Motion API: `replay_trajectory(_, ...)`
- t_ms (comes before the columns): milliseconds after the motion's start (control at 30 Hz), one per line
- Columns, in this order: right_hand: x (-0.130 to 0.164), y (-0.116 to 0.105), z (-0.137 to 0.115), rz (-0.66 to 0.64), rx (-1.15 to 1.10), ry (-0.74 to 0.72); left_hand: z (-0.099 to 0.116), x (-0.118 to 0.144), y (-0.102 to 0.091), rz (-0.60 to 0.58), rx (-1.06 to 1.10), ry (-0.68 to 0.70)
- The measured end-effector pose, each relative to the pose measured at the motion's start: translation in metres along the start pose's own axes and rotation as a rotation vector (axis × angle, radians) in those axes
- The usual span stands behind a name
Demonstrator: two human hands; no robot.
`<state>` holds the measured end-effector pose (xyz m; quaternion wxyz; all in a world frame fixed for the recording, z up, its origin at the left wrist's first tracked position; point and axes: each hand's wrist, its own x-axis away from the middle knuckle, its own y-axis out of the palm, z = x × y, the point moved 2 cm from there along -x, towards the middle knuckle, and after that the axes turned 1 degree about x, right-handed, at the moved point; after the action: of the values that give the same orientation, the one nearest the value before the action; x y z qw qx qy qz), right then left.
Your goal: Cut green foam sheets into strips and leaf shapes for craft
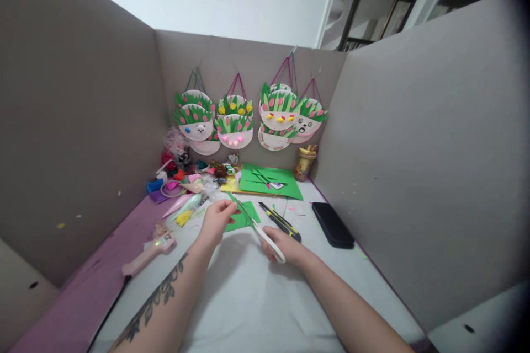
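My right hand point(282, 245) is closed round the handles of white-handled scissors point(271, 242), whose blades point up and left. My left hand point(219, 220) pinches a narrow green paper strip point(245, 210), which runs along the blades. Whether the blades touch the strip is hard to make out. Under and behind the fingers lies a green paper piece point(238, 222) on the white table. Just beyond my right hand are two yellow-and-black utility knives point(280, 222), side by side.
A green sheet point(292, 185) with loose strips lies at the back. Craft supplies point(192, 182) crowd the back left. A pink glue gun point(149, 253) lies at left, a black phone-like case point(333, 224) at right. Decorated paper-plate baskets point(235, 138) hang on the grey partition.
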<state>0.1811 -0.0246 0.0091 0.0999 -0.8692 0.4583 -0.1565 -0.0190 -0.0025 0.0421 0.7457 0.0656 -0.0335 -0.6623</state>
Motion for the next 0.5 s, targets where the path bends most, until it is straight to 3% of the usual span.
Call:
replay_trajectory(267,0.006,0.001,-0.012,0.01,0.019,0.053,0.003,0.0,-0.003,0.032,-0.02,0.024)
replay_trajectory(500,0.001,0.002,-0.005,-0.007,-0.003,0.04,0.001,-0.001,-0.004,-0.013,-0.048,0.042)
